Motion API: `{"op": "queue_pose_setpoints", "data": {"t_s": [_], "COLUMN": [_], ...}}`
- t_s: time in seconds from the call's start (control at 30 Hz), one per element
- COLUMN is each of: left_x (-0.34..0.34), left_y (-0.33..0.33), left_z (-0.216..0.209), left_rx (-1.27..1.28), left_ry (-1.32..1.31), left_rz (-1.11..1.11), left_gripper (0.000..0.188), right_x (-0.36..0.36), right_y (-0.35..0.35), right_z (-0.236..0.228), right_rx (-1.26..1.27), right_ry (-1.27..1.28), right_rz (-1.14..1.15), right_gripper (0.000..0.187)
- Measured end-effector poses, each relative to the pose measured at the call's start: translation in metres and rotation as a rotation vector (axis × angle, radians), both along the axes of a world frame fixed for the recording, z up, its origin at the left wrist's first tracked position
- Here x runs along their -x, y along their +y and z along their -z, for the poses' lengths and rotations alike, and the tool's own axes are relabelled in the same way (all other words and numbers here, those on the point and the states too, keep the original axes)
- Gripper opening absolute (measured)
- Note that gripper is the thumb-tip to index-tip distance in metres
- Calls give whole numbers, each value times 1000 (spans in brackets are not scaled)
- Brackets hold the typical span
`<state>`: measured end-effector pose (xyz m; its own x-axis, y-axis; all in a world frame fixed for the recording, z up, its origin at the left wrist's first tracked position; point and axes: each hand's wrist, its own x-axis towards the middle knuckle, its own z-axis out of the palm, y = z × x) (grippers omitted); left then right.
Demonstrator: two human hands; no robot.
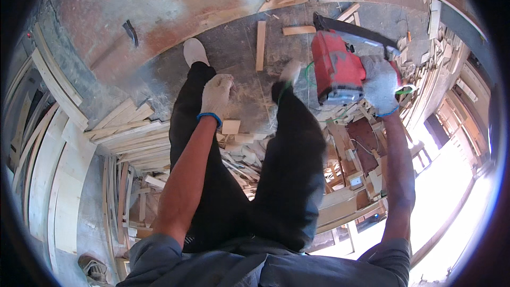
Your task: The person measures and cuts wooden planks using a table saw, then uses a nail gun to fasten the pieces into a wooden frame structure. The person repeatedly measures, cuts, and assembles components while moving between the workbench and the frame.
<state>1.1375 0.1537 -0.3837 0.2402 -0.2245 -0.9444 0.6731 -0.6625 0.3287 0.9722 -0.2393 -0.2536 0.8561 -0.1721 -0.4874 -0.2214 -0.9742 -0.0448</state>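
My right hand (380, 82), in a whitish knit glove with a blue cuff, is wrapped round the handle of a red and black nail gun (338, 61). Its long dark magazine (356, 33) points away from me, above the floor. A green hose (406, 89) shows beside that hand. My left hand (217, 94), gloved the same way, is curled into a loose fist over my left shin. Nothing shows in its fingers. Close by it on the floor lies a small wood block (230, 126).
Ahead, a large curved board (133, 16) covers the floor, with a dark strip (130, 33) on it. A narrow wood strip (261, 45) lies between my feet. Stacked planks (133, 133) stand at left, and a heap of scrap wood (435, 69) at right. A shoe (92, 267) sits lower left.
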Motion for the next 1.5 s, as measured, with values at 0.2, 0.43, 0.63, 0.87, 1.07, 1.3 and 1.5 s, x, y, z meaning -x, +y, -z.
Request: {"op": "queue_pose_setpoints", "data": {"t_s": [0.2,0.43,0.63,0.87,1.07,1.3,1.5], "left_x": [22,76,100,87,82,82,77], "left_y": [-42,-52,-53,-33,-33,-43,-65], "left_z": [8,-50,-43,-17,-25,-15,-25], "left_rx": [24,19,6,44,-13,41,67], "left_ry": [-100,27,31,-23,157,20,-52], "left_rz": [-80,52,461,244,-32,124,96], "left_gripper": [24,21,27,24,25,20,23], "right_x": [78,3,-22,-53,-27,125,169], "right_y": [6,-6,-17,-4,8,-25,-29], "right_z": [78,25,-6,-19,13,3,-53], "right_rx": [-487,-762,-623,-631,-507,-219,-49], "right_ry": [-296,-538,-867,-905,-618,16,148], "right_rz": [828,1534,1503,1345,1232,579,441], "right_gripper": [42,17,13,13,11,18,27]}}
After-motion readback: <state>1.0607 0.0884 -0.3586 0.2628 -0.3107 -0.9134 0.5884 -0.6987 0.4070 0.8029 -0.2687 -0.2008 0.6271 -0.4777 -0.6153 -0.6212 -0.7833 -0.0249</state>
